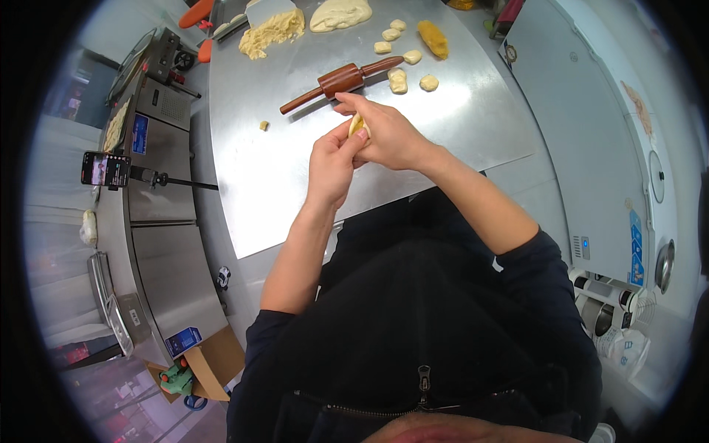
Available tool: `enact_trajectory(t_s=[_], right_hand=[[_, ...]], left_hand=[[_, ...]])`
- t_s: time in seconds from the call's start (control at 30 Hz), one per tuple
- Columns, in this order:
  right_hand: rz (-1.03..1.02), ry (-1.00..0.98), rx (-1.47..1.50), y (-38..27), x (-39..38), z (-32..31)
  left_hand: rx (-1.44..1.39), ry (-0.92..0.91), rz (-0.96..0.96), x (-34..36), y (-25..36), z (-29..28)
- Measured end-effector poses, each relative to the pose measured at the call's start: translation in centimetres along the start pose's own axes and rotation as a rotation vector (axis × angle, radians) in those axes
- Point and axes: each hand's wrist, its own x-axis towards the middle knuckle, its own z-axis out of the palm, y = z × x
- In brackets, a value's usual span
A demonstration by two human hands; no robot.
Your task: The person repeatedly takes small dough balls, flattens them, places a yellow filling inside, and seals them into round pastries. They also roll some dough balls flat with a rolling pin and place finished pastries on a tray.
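My left hand [331, 159] and my right hand [384, 133] meet above the steel worktable [281, 177], both pinched around a small pale yellow dough piece [357, 125]. Most of the dough is hidden by my fingers. Just beyond my hands lies a dark wooden rolling pin [341, 79]. Several small dough lumps [399, 80] sit to the right of the pin. A tiny dough scrap [264, 125] rests left of my hands.
At the table's far edge lie a crumbly yellow dough heap [271, 32], a smooth pale dough mass [340, 13] and an orange-yellow block [433, 38]. A phone on a stand [105, 169] and steel cabinets [166, 244] stand left. A white appliance [591, 148] stands right.
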Motion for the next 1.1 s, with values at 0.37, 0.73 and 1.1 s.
enact_trajectory(t_s=[0.37,0.73,1.1], right_hand=[[-0.012,-0.058,-0.088,-0.4,-0.7,0.1],[-0.029,0.195,0.384,0.3,-1.8,1.2],[0.059,0.231,0.652,-2.3,-2.1,1.1]], left_hand=[[-0.227,0.062,-0.158,0.3,-0.1,-0.3],[-0.518,0.06,-0.146,-0.5,-0.9,0.1],[-0.189,0.108,0.249,-3.3,-0.9,2.2]])
